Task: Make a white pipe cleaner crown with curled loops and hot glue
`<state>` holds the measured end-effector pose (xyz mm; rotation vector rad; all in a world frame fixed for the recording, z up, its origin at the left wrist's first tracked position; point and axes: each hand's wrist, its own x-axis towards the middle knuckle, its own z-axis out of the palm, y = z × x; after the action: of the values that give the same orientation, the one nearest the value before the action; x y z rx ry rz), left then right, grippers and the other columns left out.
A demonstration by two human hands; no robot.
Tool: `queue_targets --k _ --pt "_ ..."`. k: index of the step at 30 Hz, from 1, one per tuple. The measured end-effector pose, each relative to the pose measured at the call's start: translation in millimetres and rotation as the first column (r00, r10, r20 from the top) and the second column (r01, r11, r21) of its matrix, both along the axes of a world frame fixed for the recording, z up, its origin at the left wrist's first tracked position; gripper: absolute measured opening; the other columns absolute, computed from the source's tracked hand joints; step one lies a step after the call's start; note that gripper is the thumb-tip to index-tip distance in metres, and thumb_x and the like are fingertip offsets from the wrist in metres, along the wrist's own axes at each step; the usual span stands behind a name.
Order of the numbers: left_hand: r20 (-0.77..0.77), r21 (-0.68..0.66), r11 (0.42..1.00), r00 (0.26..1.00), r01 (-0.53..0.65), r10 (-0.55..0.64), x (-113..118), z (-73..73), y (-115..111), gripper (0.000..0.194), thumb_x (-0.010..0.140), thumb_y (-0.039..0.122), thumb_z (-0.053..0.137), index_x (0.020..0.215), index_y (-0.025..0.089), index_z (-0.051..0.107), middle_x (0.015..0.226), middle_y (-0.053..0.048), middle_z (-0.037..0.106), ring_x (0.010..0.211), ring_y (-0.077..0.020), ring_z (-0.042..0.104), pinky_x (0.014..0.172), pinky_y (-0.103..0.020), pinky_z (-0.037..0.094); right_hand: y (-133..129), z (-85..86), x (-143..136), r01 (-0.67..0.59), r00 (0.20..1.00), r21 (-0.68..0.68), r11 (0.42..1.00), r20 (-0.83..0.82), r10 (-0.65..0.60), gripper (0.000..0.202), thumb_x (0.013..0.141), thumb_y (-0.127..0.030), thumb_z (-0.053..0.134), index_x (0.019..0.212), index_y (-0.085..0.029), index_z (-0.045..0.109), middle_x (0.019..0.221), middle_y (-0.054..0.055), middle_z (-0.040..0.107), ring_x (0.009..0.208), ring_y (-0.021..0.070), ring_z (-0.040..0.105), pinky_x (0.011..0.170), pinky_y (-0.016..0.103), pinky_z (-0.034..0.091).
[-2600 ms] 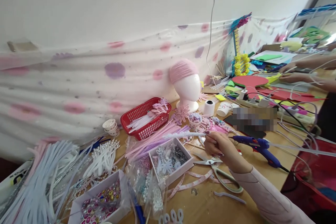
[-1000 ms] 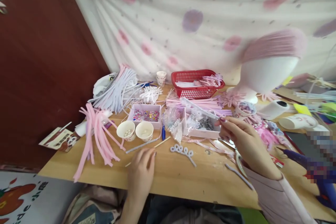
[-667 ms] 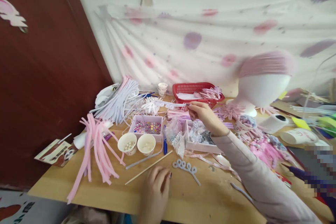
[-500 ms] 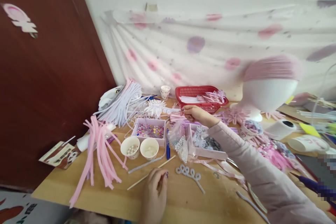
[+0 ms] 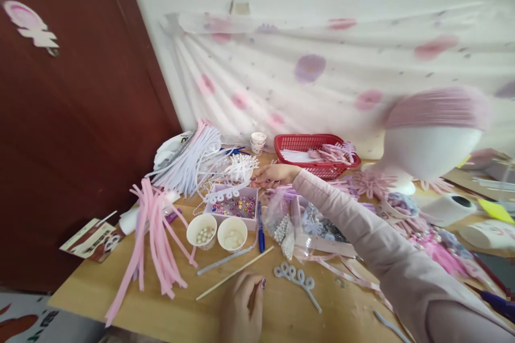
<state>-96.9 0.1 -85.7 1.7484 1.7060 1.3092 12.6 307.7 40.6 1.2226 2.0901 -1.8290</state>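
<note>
My right hand (image 5: 276, 174) reaches over the middle of the table, fingers pinched on the end of a white looped strip (image 5: 227, 194). That strip hangs over the box of colourful gems (image 5: 233, 206). Near the front edge, my left hand (image 5: 244, 303) is curled, its fingers closed; whatever it may hold is hidden. Just beyond it lies a thin wooden stick (image 5: 234, 273). To its right, a grey-blue looped strip (image 5: 296, 278) rests on the wood. Two paper cups, one with beads (image 5: 202, 231) and one with pale contents (image 5: 232, 233), stand before the gem box.
Pink fuzzy strips (image 5: 155, 241) and a white bundle (image 5: 193, 158) lie at left. A red basket (image 5: 317, 156) stands at the back. At right are a white mannequin head (image 5: 432, 144), a box of trimmings (image 5: 317, 225) and a blue pen (image 5: 261, 230).
My right hand has moved left with the white looped strip, from in front of the red basket to beside the gem box. My left hand stays curled near the front edge. The view has shifted slightly.
</note>
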Motion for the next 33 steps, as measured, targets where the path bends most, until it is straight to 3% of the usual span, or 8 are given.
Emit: queue_targets --k 6,13,14,18,21,23,26,33 --pt "-0.026 -0.031 0.999 0.999 -0.023 0.023 0.4 9.3 0.1 0.024 0.095 0.021 0.047 0.084 0.022 0.069 0.08 -0.006 0.072 0.074 -0.0202 0.069 0.068 -0.029 0.055 -8.6 9.6 -13.7 -0.014 0.999 0.159 0.987 0.052 0.006 0.033 0.097 -0.033 0.063 0.126 -0.017 0.061 0.126 0.009 0.064 0.104 0.0243 0.067 0.086 0.044 0.058" --pt "-0.044 -0.045 0.998 0.998 0.047 -0.049 -3.6 25.3 1.0 0.023 0.091 0.013 0.051 0.088 0.021 0.072 0.082 -0.005 0.075 0.075 -0.0183 0.072 0.068 -0.026 0.057 -52.4 61.6 59.5 0.284 0.956 0.372 0.884 -0.181 -0.231 0.026 0.085 -0.017 0.07 0.111 -0.015 0.067 0.098 0.008 0.076 0.081 0.0187 0.073 0.056 0.022 0.056" --pt "-0.046 -0.054 0.997 0.997 0.053 -0.056 -4.4 26.4 0.6 0.024 0.091 0.013 0.051 0.089 0.021 0.073 0.083 -0.005 0.075 0.076 -0.0185 0.072 0.069 -0.026 0.058 -68.2 66.7 72.7 0.342 0.936 0.404 0.849 -0.229 -0.268 0.026 0.081 -0.018 0.074 0.107 -0.016 0.07 0.097 0.007 0.077 0.081 0.0188 0.074 0.054 0.021 0.054" --pt "-0.061 -0.098 0.992 0.994 0.081 -0.087 -8.8 28.8 -0.9 0.024 0.092 0.015 0.052 0.093 0.021 0.076 0.086 -0.006 0.077 0.08 -0.0204 0.073 0.074 -0.03 0.058 -154.3 72.8 113.5 0.642 0.756 0.624 0.446 -0.419 -0.502 0.019 0.078 -0.036 0.078 0.085 -0.019 0.076 0.07 0.004 0.076 0.053 0.0165 0.067 0.044 0.024 0.048" --pt "-0.078 -0.127 0.986 0.99 0.103 -0.114 -10.8 31.3 2.3 0.023 0.093 0.016 0.053 0.096 0.02 0.075 0.09 -0.007 0.078 0.083 -0.021 0.073 0.075 -0.031 0.058 -222.1 62.6 126.3 0.596 0.738 0.755 0.275 -0.378 -0.56 0.022 0.083 -0.042 0.074 0.083 -0.02 0.075 0.057 0.0 0.069 0.041 0.0123 0.056 0.041 0.024 0.041" --pt "-0.097 -0.134 0.986 0.988 0.103 -0.117 -9.6 34.5 6.2 0.021 0.093 0.016 0.054 0.098 0.02 0.074 0.093 -0.007 0.078 0.084 -0.0213 0.073 0.075 -0.032 0.057 -255.8 45.5 127.3 0.562 0.757 0.773 0.294 -0.337 -0.559 0.025 0.098 -0.036 0.056 0.086 -0.021 0.072 0.038 -0.007 0.051 0.034 0.0115 0.051 0.043 0.024 0.042" --pt "-0.122 -0.116 0.987 0.985 0.11 -0.124 -8.1 42.6 9.6 0.02 0.094 0.016 0.055 0.099 0.019 0.073 0.095 -0.007 0.078 0.085 -0.0207 0.073 0.076 -0.03 0.056 -281.8 4.7 121.2 0.464 0.836 0.755 0.464 -0.199 -0.512 0.023 0.1 -0.029 0.048 0.096 -0.021 0.07 0.058 -0.001 0.068 0.048 0.0153 0.065 0.049 0.025 0.049" --pt "-0.466 0.061 0.976 0.859 -0.209 0.213 -49.4 56.6 -2.1 0.016 0.094 0.02 0.058 0.097 0.017 0.074 0.083 -0.007 0.077 0.068 -0.02 0.071 0.067 -0.029 0.051 -281.7 -62.5 93.5 0.325 0.858 0.832 0.45 -0.06 -0.51 0.018 0.09 -0.021 0.061 0.107 -0.02 0.063 0.114 0.014 0.068 0.098 0.0303 0.07 0.08 0.042 0.056"
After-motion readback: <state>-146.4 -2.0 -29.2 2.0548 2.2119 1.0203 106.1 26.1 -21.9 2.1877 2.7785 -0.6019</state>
